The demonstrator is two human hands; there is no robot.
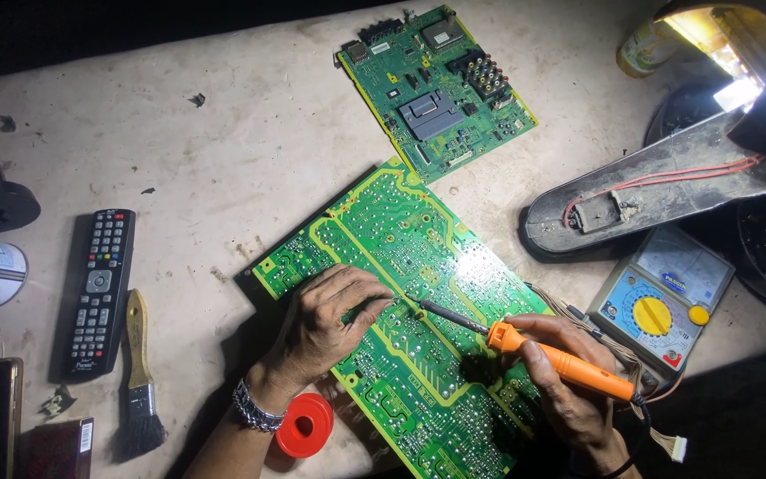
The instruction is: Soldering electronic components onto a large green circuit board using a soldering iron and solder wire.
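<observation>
Resting palm-down on the large green rectangular printed circuit board (pixel 410 328), left hand (pixel 330 324), fingers curled loosely, fingertips pressed to the solder side near the board's middle, grasping nothing that can be made out. Right hand (pixel 569 390) clenched around the orange plastic handle of a soldering iron (pixel 534 350), dark metal tip angled up-left and meeting the board just beside the left fingertips. Large board lying diagonally across the worn pale surface (pixel 223 151), solder side up, lower end between the two forearms. Round red solder spool (pixel 305 426) lying at the board's lower left edge, just beside the left wrist, metal bracelet on that wrist. Second, smaller green circuit board (pixel 436 89), component side up, lying above the large one, corners nearly touching. Analogue multimeter with yellow dial (pixel 662 306) near the right hand, bundle of thin wires between them. Black remote control (pixel 99 288) and wooden-handled brush with dark bristles (pixel 139 381) side by side well to the left. Lit desk lamp (pixel 729 53) at upper right, its opened oval base (pixel 640 195) showing red wires.
</observation>
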